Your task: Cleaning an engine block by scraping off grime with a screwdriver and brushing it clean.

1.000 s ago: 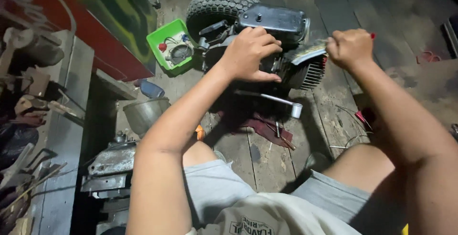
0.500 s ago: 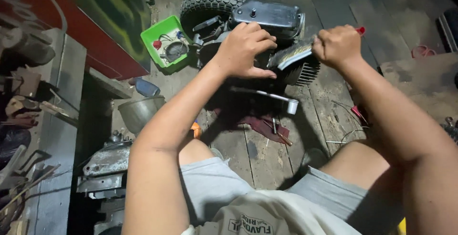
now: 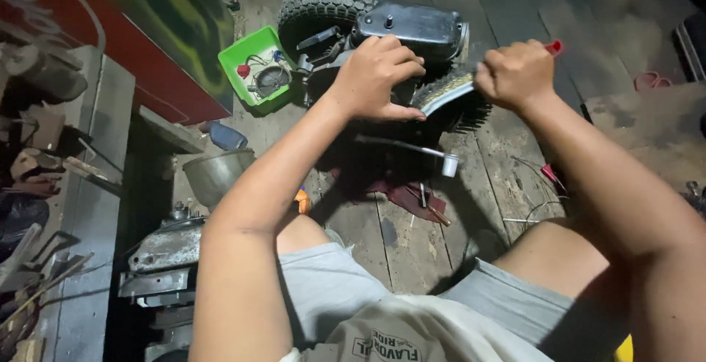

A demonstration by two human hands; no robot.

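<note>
Still, left hand [image 3: 375, 75] fingers spread on engine [image 3: 412, 31], right hand [image 3: 515, 74] fist clenching red-handled tool [image 3: 553, 47], barely shifted.

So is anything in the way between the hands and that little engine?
No, nothing visible. The left hand already rests flat on the engine, beside its dark top cover. The right hand is closed around a red-handled tool right at the engine's finned side, with no gap showing.
</note>
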